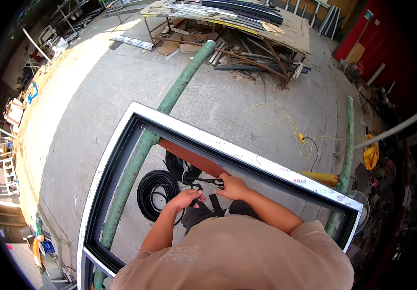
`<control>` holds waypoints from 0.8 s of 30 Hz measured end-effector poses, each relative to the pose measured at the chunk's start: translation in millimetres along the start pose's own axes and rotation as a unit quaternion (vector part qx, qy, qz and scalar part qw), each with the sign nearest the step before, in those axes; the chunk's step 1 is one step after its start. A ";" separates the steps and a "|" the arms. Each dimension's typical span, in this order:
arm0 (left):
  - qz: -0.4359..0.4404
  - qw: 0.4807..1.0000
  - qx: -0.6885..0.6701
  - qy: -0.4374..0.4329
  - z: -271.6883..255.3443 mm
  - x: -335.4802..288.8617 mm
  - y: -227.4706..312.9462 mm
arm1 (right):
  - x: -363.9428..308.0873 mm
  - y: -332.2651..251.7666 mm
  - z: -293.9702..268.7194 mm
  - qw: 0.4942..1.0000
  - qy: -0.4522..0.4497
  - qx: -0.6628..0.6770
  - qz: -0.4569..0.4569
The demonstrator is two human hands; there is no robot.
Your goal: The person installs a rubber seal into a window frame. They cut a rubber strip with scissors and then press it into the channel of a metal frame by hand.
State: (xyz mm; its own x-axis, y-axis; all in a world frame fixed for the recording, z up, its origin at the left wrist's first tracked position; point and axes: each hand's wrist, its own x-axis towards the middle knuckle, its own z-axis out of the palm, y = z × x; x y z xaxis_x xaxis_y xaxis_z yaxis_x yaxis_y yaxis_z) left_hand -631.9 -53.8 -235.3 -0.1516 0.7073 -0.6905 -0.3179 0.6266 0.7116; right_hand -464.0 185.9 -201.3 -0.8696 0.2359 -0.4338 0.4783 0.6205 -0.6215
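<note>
My right hand is closed around a slim dark tool that points left; its exact kind is too small to make out. Fingers curled, my left hand pinches a thin black strip just below the tool's tip. Around both arms lies a large window frame, with white film on its outer faces and a black inner channel. Through its opening show a coil of black strip and a second black coil on the floor. A short black strip end hangs between my hands.
Green pipes and a reddish-brown bar run beneath the frame. Farther off, a workbench bears metal profiles, with scraps underneath. A yellow cable trails over the concrete floor on the right. Clutter lines the left side.
</note>
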 end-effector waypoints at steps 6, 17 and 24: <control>-0.038 0.974 0.137 -0.177 20.3 6.4 65.2 | -38.5 -2.2 -38.7 0.999 -0.012 0.035 0.036; -0.040 0.841 0.445 -0.306 47.8 23.2 170.8 | -177.1 -94.9 -75.1 0.975 0.139 0.160 0.067; 0.114 0.670 0.602 -0.420 148.2 26.4 198.4 | -337.3 -132.1 -82.8 0.878 0.395 0.127 0.239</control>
State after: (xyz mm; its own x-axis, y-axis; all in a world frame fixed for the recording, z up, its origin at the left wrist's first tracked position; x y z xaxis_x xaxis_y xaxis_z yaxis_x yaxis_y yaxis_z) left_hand -560.3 137.6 -93.1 0.6733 0.4464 -0.5893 0.6848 -0.0762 0.7247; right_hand -244.0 86.3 81.1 -0.3271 0.9315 -0.1589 0.7359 0.1457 -0.6612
